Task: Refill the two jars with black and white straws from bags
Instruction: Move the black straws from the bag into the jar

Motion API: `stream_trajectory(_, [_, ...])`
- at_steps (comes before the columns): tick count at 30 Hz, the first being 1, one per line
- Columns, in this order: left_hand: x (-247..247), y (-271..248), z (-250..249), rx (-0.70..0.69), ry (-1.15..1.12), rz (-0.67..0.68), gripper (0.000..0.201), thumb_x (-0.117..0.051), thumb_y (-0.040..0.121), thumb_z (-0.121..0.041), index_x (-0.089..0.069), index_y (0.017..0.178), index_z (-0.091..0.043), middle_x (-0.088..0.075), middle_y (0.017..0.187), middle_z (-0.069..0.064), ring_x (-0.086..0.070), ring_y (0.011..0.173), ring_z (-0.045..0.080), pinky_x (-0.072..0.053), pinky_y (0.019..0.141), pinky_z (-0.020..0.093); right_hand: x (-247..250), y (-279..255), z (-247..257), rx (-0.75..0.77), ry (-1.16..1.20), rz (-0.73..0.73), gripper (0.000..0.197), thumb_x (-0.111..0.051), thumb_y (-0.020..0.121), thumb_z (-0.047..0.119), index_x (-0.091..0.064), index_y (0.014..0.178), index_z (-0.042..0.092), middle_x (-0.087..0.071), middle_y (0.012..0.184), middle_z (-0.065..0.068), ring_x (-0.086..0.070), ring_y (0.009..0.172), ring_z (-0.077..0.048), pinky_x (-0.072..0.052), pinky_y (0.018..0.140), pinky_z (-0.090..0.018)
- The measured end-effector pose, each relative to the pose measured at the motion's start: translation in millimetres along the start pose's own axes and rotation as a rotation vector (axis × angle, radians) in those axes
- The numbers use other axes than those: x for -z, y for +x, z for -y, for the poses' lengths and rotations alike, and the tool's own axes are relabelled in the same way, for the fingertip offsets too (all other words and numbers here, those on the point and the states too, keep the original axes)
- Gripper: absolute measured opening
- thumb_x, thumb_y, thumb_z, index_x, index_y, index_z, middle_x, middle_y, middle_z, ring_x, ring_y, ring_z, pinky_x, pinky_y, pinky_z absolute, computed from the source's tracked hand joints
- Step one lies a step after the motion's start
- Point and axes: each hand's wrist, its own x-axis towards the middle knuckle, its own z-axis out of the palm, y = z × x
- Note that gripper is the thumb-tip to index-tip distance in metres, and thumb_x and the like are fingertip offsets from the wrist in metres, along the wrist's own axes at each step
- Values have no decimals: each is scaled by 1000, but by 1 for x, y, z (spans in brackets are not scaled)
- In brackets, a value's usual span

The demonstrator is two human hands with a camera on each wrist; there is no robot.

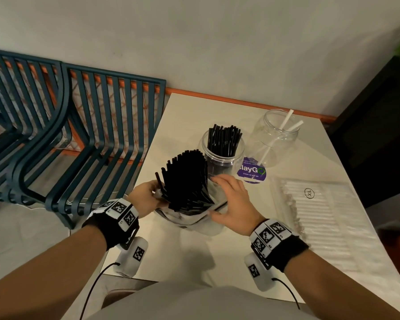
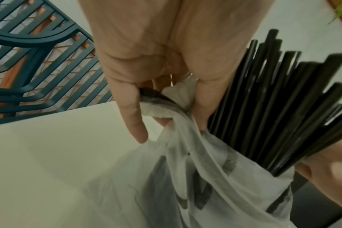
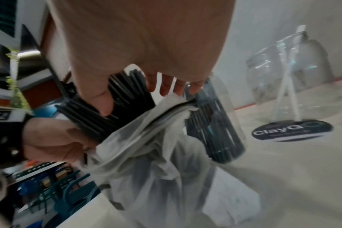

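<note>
Head view: black straws [image 1: 186, 179] fan between hands, left hand [image 1: 143, 199] pinching bag [image 1: 194, 218], right hand [image 1: 233, 202] spread.

Black straws [image 1: 187, 181] fan out of a translucent white bag [image 1: 201, 222], centre frame. More black straws fill a clear jar [image 1: 222, 153]; clear jar [image 1: 275, 137] upper right holds white straws [image 1: 286, 121]. Purple round sticker [image 1: 252, 172], white lettering. Cream table [image 1: 194, 257]. Dark teal slatted chairs [image 1: 90, 135] left. Black-and-white checker-marker wristbands [image 1: 118, 211].
</note>
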Motion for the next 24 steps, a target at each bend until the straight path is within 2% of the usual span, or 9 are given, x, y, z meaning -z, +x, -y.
stream_trajectory(3, [0,0,-3,0,-16,0,45,-73,75,-2,-58,116,-16,-65,101,4,-62,97,23,-51,86,32,-6,6,19,25,-11,16,108,-78,63,54,-20,148,22,-28,145,6,-23,132,-11,-20,108,-28])
stream_trajectory(6, [1,-3,-5,3,-47,14,48,-73,74,0,-58,117,-14,-67,104,6,-63,99,25,-51,93,40,-20,10,25,-78,27,-60,113,-83,59,51,-17,147,22,-33,142,4,-29,129,-13,-23,106,-27])
stream_trajectory(9, [0,-3,-6,-14,-7,4,46,-72,76,-3,-58,118,-14,-66,102,5,-62,98,24,-50,91,35,-24,16,23,-173,114,-109,93,-85,62,42,-36,138,20,-46,126,8,-39,120,-14,-31,106,-32])
stream_trajectory(11, [0,-3,-8,-22,28,-20,49,-72,76,-6,-56,122,-11,-62,99,2,-59,95,21,-48,85,29,-21,19,21,-173,168,-121,63,-85,64,37,-53,117,22,-49,107,15,-44,111,-15,-39,100,-42])
stream_trajectory(13, [1,-3,-10,-28,44,-38,48,-73,76,-8,-56,122,-10,-61,97,1,-58,92,18,-46,82,26,-16,20,21,-172,274,-112,40,-85,66,32,-54,92,32,-49,93,20,-48,104,-18,-43,95,-44])
stream_trajectory(16, [3,-3,-12,-43,52,-34,44,-73,77,-10,-58,118,-11,-61,95,0,-58,89,17,-45,78,25,-4,23,21,-184,456,-106,36,-85,67,29,-52,75,39,-53,85,15,-55,97,-18,-47,91,-38])
stream_trajectory(20, [7,0,-12,-56,55,-10,37,-74,77,-15,-59,111,-17,-62,92,-4,-59,88,16,-47,76,24,17,26,27,-197,670,-99,25,-80,75,16,-58,78,28,-65,71,22,-61,75,6,-45,72,-10])
stream_trajectory(22, [8,1,-11,-57,67,-13,31,-75,77,-18,-58,103,-21,-62,87,-7,-60,85,14,-49,71,22,28,28,29,-192,700,-130,17,-75,80,13,-62,75,23,-65,70,18,-61,75,3,-46,71,-10])
stream_trajectory(24, [8,1,-12,-63,82,-16,29,-74,77,-18,-56,99,-24,-61,85,-9,-59,82,12,-46,65,17,41,29,36,-174,735,-194,21,-71,83,7,-63,72,23,-64,72,12,-62,77,-2,-48,74,-13])
